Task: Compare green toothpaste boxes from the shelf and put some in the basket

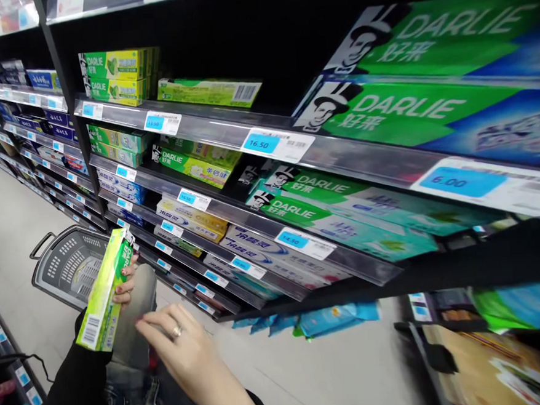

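My left hand [124,285] grips a green and yellow toothpaste box [104,293], held upright and tilted, its barcode end down. Only the fingertips with dark red nails show behind the box. My right hand [188,350], wearing a ring, hovers just right of the box's lower end with its fingers bent and apart, holding nothing. Both hands are low in the view, above my knees in jeans [135,335]. Right beside them stand black shelves [247,136] stacked with Darlie toothpaste boxes [411,109].
A grey plastic shopping basket [71,263] sits on the pale floor left of the hands. Shelf rails carry blue and white price tags [276,144]. Blue packets [333,318] lie on the bottom shelf. Another shelf edge [13,362] runs along the lower left.
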The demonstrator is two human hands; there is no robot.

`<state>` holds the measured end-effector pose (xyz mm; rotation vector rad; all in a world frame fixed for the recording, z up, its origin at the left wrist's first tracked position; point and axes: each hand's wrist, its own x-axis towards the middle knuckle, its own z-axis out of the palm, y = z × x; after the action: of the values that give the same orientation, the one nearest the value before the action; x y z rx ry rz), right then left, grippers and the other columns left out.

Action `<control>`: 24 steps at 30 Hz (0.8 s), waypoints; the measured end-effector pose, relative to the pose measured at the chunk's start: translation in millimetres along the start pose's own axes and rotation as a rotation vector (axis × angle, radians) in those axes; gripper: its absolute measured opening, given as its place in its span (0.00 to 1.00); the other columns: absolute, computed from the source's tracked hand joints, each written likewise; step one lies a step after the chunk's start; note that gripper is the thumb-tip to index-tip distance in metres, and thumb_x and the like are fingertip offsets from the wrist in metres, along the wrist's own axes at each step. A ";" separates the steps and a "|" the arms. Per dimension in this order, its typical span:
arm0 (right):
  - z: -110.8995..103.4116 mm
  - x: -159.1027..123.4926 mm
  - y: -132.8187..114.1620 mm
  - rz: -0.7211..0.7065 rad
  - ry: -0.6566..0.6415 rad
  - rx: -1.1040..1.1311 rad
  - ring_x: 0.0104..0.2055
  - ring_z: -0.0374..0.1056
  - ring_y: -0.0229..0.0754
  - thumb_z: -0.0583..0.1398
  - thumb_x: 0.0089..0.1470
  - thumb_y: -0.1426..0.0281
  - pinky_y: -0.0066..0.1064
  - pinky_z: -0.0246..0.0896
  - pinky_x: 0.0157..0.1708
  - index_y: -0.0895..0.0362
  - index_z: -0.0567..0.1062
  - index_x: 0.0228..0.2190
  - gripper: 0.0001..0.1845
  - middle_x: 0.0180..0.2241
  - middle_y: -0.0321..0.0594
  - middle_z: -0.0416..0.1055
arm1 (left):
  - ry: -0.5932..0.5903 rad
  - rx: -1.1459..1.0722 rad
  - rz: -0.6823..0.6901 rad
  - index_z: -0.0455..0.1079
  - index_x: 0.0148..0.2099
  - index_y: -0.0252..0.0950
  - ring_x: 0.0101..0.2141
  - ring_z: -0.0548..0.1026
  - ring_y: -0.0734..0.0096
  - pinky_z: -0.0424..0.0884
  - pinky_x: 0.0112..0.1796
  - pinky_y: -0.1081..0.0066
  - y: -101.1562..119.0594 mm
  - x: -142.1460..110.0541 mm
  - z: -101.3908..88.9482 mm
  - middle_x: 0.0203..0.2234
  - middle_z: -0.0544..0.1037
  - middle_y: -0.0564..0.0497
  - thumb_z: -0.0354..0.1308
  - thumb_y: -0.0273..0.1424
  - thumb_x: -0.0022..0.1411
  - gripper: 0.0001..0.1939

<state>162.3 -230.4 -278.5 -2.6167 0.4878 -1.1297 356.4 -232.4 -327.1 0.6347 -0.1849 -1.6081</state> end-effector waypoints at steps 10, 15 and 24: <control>24.8 -0.7 13.8 0.770 -0.290 0.440 0.39 0.71 0.44 0.61 0.51 0.67 0.35 0.67 0.38 0.58 0.62 0.50 0.26 0.42 0.46 0.72 | 0.557 0.181 0.345 0.68 0.45 0.31 0.33 0.76 0.66 0.73 0.35 0.69 -26.6 -5.7 20.6 0.34 0.76 0.46 0.54 0.48 0.60 0.24; 57.0 -17.7 20.7 0.831 -0.486 0.180 0.33 0.72 0.49 0.54 0.56 0.69 0.34 0.63 0.29 0.60 0.61 0.42 0.12 0.31 0.46 0.73 | 0.454 0.603 0.405 0.58 0.58 0.36 0.57 0.63 0.60 0.58 0.57 0.66 -68.3 -13.8 -7.4 0.56 0.65 0.43 0.62 0.44 0.55 0.33; 105.4 -43.9 51.0 0.649 -0.641 0.205 0.45 0.72 0.49 0.54 0.58 0.68 0.39 0.69 0.42 0.62 0.67 0.49 0.18 0.45 0.51 0.72 | 0.650 1.211 0.215 0.51 0.65 0.29 0.62 0.54 0.57 0.50 0.60 0.63 -15.2 48.1 -161.7 0.61 0.58 0.38 0.51 0.36 0.61 0.33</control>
<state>201.4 -249.5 -395.8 -2.1946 0.9054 -0.1190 423.3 -236.5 -482.6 1.9364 -0.7251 -0.8706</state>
